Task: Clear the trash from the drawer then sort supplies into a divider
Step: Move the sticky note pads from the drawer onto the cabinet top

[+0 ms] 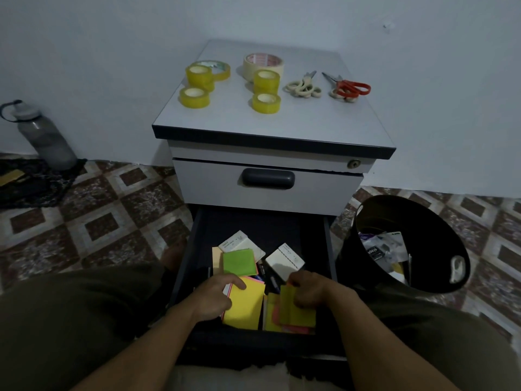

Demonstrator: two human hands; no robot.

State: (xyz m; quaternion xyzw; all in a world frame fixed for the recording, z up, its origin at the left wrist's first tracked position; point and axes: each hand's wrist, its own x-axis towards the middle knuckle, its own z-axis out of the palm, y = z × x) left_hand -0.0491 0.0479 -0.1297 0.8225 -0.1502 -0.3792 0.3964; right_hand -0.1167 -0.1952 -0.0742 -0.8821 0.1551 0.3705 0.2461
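Tiled floor [98,221], grey cabinet [225,117] against the wall, and its bottom drawer [253,221] hangs open at 6 o'clock, full of sticky notes. My left hand [217,294] grips a yellow pad [245,309] at the drawer's 7 o'clock. The right hand [307,289] pinches loose yellow notes [298,314] at 5. The trash bin [352,266] sits at 4 o'clock with wrappers inside. Tape rolls [194,96] and scissors [352,88] are up top at 12.

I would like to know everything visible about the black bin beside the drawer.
The black bin is round, with smooth plastic-looking walls and a handle cut-out near its rim. It stands open on the tiled floor, right of the open drawer. Inside lie crumpled white and clear wrappers.
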